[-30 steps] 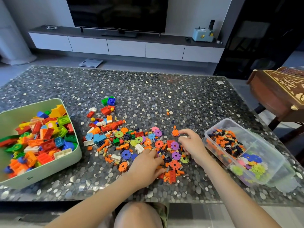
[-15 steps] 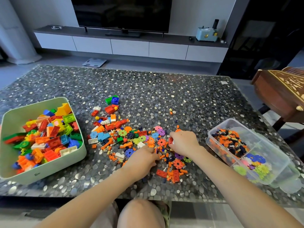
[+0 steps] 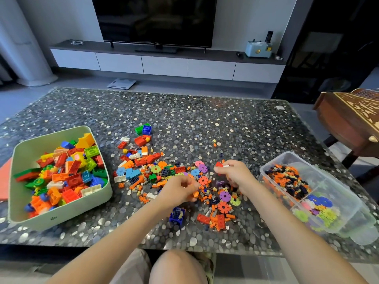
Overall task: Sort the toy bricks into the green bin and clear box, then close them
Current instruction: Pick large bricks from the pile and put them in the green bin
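Pinching a red brick (long axis hidden), right hand; left hand curled, grip unclear.

**Inspector:** Light level?
**Assessor:** Moderately bright and even, like daylight. The pillar far beyond the left grip is the palest area. The room beyond the right grip is dark and underexposed.
**Inspector:** Glare, shadows?
**Assessor:** There are small glints across the table ahead of both grips. Soft, faint shadows lie beneath the forearms. The television shows a dim reflection.
**Inspector:** Sharpness?
**Assessor:** It is crisp around both grips. Wide-angle bowing curves the table's edges, and the corners are softer.
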